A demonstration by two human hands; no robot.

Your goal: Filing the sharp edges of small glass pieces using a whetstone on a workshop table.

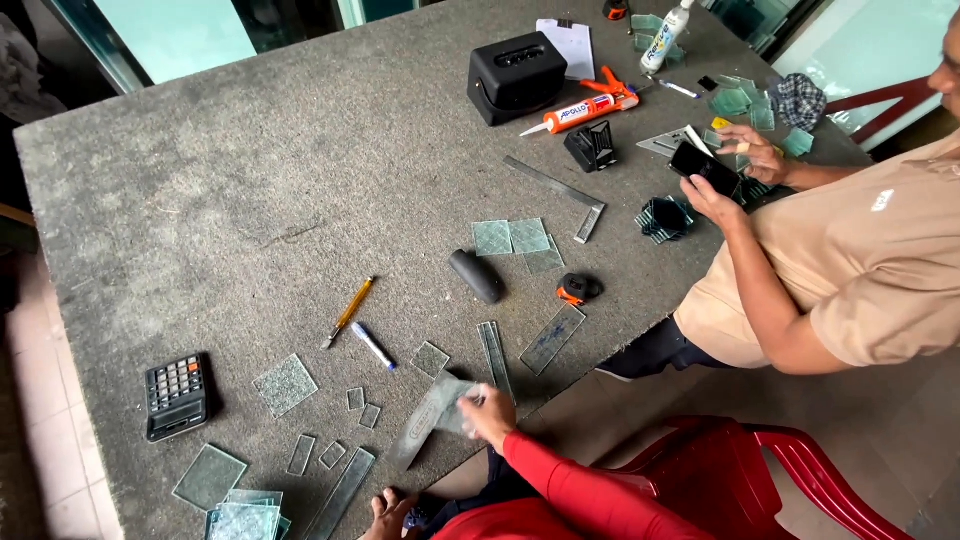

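Observation:
My right hand point(490, 412), in a red sleeve, grips a small pale glass piece point(455, 398) near the front edge of the grey table point(250, 180). The glass lies over a flat metal ruler point(420, 428) that runs diagonally; the motion blurs it. My left hand point(385, 512) sits low at the table's front edge beside a long glass strip point(342, 495). Its fingers are partly cut off by the frame. Small glass squares point(358, 400) and a textured glass square point(285, 385) lie to the left of my right hand.
A calculator point(176, 396), yellow glass cutter point(348, 312) and blue pen point(373, 346) lie at the left. A black box point(515, 75), sealant gun point(585, 108) and steel ruler point(555, 183) are further back. A person in beige holds a phone point(705, 166) at the right. A red chair point(760, 480) stands below.

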